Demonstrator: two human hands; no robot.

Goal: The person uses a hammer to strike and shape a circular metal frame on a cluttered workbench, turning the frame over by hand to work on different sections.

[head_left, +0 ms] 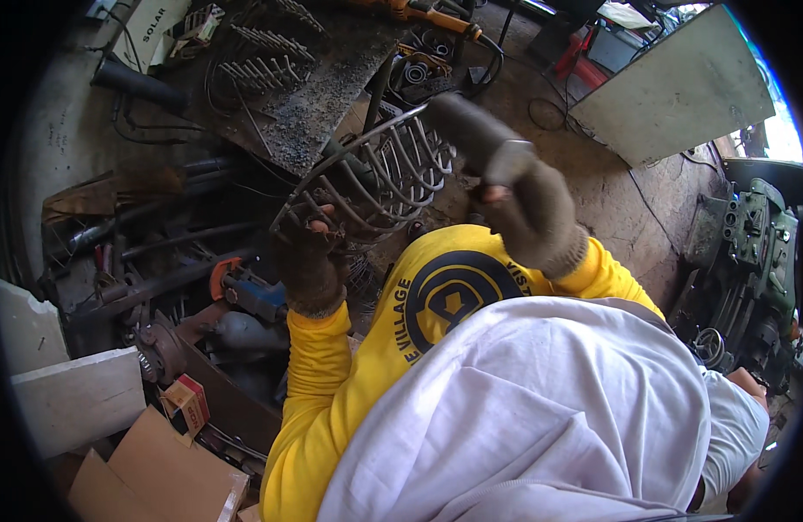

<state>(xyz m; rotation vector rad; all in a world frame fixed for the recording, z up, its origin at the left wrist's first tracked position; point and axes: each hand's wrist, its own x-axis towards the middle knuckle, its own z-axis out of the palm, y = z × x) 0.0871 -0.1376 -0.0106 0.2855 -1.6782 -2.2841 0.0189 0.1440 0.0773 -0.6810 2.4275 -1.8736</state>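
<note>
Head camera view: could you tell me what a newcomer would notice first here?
Probably the curved metal wire basket held up at the centre, gripped by the gloved left hand at its lower rim and the gloved right hand at its right side. Bright yellow sleeves and a white cloth fill the foreground.

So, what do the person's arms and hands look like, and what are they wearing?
Both arms are in bright yellow long sleeves. The left hand and right hand each wear a dark brown knitted glove that looks worn and frayed, with open fingertips. The gloves have ribbed cuffs that end at the wrists, where the sleeves begin.
</note>
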